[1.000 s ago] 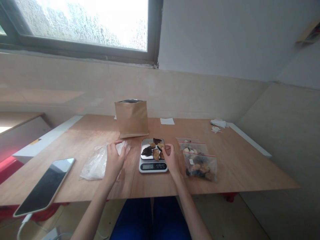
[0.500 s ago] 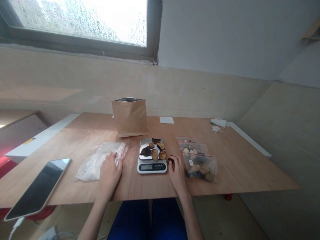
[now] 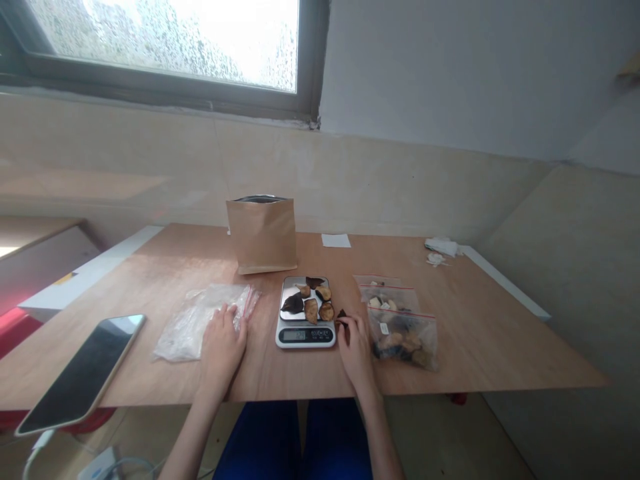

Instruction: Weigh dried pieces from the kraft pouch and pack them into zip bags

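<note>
A white kitchen scale (image 3: 306,335) with a lit display stands in front of me. Several dried brown slices (image 3: 311,310) and dark pieces (image 3: 293,304) lie on its metal plate. My right hand (image 3: 356,347) rests just right of the scale, fingers closed on a dark dried piece (image 3: 342,316). On the left, my left hand (image 3: 223,340) lies with fingers stretched over a clear zip bag (image 3: 183,333). Two zip bags are right of my right hand: the nearer bag (image 3: 404,340) holds brown and dark slices, the farther bag (image 3: 390,293) pale pieces.
A brown kraft pouch (image 3: 263,237) stands with its mouth open behind the scale. A phone (image 3: 83,373) with a cable plugged in lies at the left front edge. White paper (image 3: 336,241) and crumpled tissue (image 3: 441,248) lie toward the back of the wooden table (image 3: 480,333).
The view has shifted slightly. The dark piece at my right fingertips has turned and now points upward. My left hand stays on the clear bag.
</note>
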{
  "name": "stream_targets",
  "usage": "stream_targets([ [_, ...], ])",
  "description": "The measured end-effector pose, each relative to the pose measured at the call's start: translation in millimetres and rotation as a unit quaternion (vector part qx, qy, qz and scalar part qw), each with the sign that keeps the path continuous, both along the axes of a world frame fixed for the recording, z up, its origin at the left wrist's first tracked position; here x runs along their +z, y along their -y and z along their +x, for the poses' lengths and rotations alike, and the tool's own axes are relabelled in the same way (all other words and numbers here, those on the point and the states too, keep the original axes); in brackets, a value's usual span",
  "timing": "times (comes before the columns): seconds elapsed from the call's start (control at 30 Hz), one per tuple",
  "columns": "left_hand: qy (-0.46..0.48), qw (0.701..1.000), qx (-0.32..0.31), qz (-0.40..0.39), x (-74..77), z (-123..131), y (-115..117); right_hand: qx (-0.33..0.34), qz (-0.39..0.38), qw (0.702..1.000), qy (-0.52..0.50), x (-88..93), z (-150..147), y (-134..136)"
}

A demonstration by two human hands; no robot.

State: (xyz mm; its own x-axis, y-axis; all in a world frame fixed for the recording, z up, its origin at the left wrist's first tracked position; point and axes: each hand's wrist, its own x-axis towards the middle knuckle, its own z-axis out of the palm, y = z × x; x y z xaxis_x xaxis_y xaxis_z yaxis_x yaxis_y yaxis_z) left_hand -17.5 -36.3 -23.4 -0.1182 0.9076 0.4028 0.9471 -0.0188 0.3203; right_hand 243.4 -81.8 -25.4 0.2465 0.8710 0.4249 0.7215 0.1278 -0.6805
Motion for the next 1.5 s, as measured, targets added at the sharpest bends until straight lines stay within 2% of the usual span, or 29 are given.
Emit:
stream_targets([
  [0.3, -0.013, 1.0, 0.007, -0.013, 1.5, 2, 2, -0.004, 0.015, 1.0, 0.002, 1.0, 0, 0],
  [0.53, -0.038, 0.999, 0.006, 0.0, 0.7, 2, 2, 0.036, 0.041, 0.998, 0.026, 9.5, -2, 4],
  [0.63, -0.044, 0.999, 0.001, 0.006, -0.4, 0, 1, 0.033, 0.033, 0.999, 0.02, 8.4, -2, 5],
  [0.83, 0.003, 0.999, -0.027, 0.027, -1.2, -5, 2, 0.009, 0.006, 1.0, 0.017, 2.2, -2, 2],
  [1.1, -0.025, 0.999, -0.021, 0.013, 5.6, -2, 4, -0.002, 0.008, 1.0, -0.016, -2.4, 2, -3],
  [1.2, -0.041, 0.999, -0.01, 0.004, 7.4, 0, 4, -0.029, 0.031, 0.998, -0.045, 9.0, 1, -6],
  [1.3, -0.05, 0.999, 0.0, -0.001, 7.7, 1, 3, -0.028, 0.045, 0.997, -0.048, 35.2, -11, -15],
  [1.4, -0.046, 0.999, 0.003, 0.008, 6.9, 1, 3, 0.079, 0.059, 0.995, -0.018, 66.7, -34, -35],
  [1.5, -0.046, 0.999, 0.003, 0.011, 6.1, 1, 3, 0.183, 0.015, 0.981, 0.065, 88.4, -59, -63],
])
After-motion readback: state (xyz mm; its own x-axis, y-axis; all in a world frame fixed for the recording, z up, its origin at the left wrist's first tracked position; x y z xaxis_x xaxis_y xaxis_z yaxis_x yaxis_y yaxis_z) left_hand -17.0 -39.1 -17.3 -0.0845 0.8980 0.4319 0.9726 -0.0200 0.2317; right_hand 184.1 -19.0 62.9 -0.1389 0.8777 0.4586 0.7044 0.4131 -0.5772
